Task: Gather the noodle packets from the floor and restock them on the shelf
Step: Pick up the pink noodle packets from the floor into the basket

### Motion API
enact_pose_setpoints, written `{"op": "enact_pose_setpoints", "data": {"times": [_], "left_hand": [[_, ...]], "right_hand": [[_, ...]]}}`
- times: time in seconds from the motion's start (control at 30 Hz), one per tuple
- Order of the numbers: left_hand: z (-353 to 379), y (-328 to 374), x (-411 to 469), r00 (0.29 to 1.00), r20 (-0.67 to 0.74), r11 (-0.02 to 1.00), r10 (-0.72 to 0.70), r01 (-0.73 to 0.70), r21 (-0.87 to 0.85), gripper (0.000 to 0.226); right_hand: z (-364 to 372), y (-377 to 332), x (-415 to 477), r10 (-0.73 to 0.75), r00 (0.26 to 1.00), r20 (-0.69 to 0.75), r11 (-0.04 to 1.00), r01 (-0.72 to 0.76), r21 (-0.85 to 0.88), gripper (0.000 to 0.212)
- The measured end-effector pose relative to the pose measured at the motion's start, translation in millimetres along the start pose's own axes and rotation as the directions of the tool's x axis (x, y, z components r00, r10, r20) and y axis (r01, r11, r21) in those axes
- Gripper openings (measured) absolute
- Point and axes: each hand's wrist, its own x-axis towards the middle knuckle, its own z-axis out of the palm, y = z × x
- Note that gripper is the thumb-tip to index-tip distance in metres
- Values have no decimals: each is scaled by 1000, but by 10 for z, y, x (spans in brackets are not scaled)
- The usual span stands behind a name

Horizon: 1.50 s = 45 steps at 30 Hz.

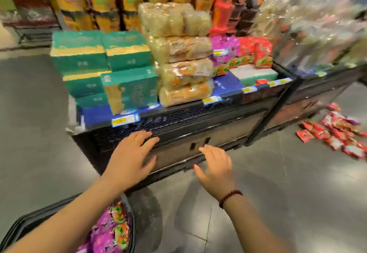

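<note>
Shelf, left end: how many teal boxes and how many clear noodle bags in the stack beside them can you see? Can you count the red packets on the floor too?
teal boxes: 5
clear noodle bags: 4
Total: 9
red packets on the floor: a scattered pile, too blurred to count, so left out of the total.

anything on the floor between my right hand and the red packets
Nothing: in the head view, only bare grey floor lies between the right hand and the red packets; the shelf's base runs alongside.
</note>
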Motion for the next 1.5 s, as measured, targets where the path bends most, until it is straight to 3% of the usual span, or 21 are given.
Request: {"op": "enact_pose_setpoints", "data": {"times": [0.13, 0.27, 0.53, 0.83, 1.13, 1.27, 1.5], "left_hand": [[180, 1053, 925, 971, -1, 971, 240, -240, -2, 54], [530, 2295, 1561, 922, -2, 920, 386, -385, -69, 54], [1188, 4532, 2289, 781, 32, 774, 623, -611, -163, 55], [1733, 5932, 3080, 664, 88, 667, 742, -719, -194, 50], [2662, 7111, 4594, 627, 129, 639, 768, -740, -208, 54], [2957, 7718, 5417, 625, 94, 626, 775, -740, -248, 49], [3566, 9283, 6423, 550, 99, 552, 829, -778, -301, 52]], "right_hand": [[-781, 929, -294, 164, 979, -123, 985, -169, -33, 48], [-1463, 1893, -762, 295, 934, -201, 948, -312, -59, 55], [-2529, 3593, -1743, 529, 767, -363, 825, -565, 8, 52], [-3158, 4751, -2156, 703, 561, -438, 670, -728, 144, 53], [-3722, 6519, -1705, 696, 516, -499, 621, -781, 60, 51], [-4143, 7372, -1393, 718, 529, -451, 580, -814, -32, 50], [-4769, 8778, -1313, 767, 443, -464, 500, -866, 0, 50]]}}
